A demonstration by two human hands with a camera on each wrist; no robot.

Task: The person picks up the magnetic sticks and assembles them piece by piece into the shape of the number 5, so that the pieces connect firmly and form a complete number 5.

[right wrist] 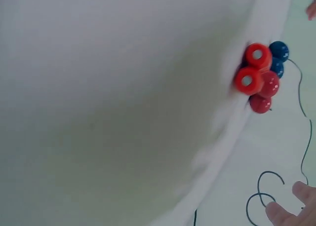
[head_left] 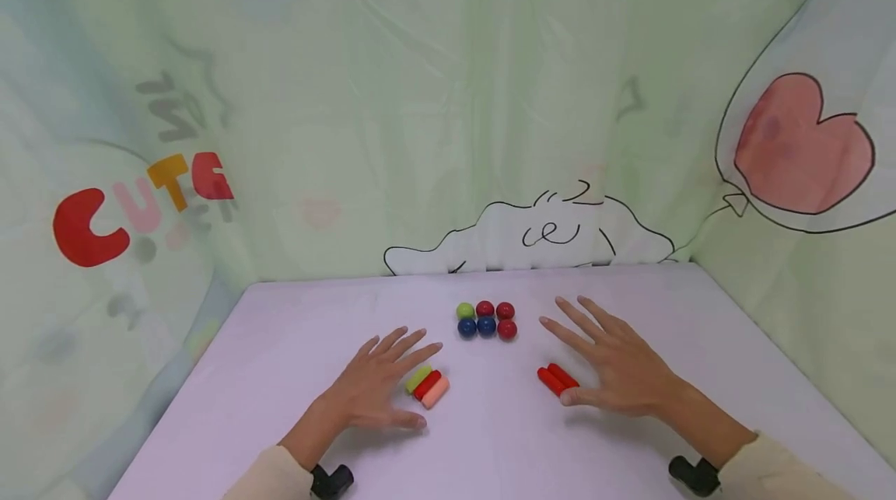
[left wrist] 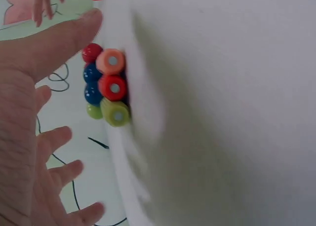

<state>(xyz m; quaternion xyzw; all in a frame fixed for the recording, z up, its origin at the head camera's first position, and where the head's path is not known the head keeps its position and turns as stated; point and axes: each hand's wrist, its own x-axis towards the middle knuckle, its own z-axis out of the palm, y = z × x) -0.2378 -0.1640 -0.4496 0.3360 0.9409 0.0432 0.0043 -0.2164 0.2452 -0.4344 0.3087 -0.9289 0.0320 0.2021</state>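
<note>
My left hand (head_left: 378, 383), fingers spread, hovers over the table beside a row of three short cylinders: a yellow-green one (head_left: 418, 379), a red one (head_left: 427, 385) and a peach one (head_left: 436, 393). Their round ends, each with a pale centre, face the left wrist camera. My right hand (head_left: 626, 364) is likewise spread, its thumb overlapping the near end of two red cylinders (head_left: 550, 382) in the head view. Neither hand holds anything. Between and beyond the hands sit glossy balls in two rows: a green ball (head_left: 465, 311), two blue balls (head_left: 486, 326) and three red balls (head_left: 507, 330).
A pale lilac cloth covers the table (head_left: 490, 438). Behind it hangs a light green curtain (head_left: 420, 111) with printed letters, a cloud-like outline and a heart balloon (head_left: 805, 142). Dark wrist cameras (head_left: 332, 480) sit at both cuffs.
</note>
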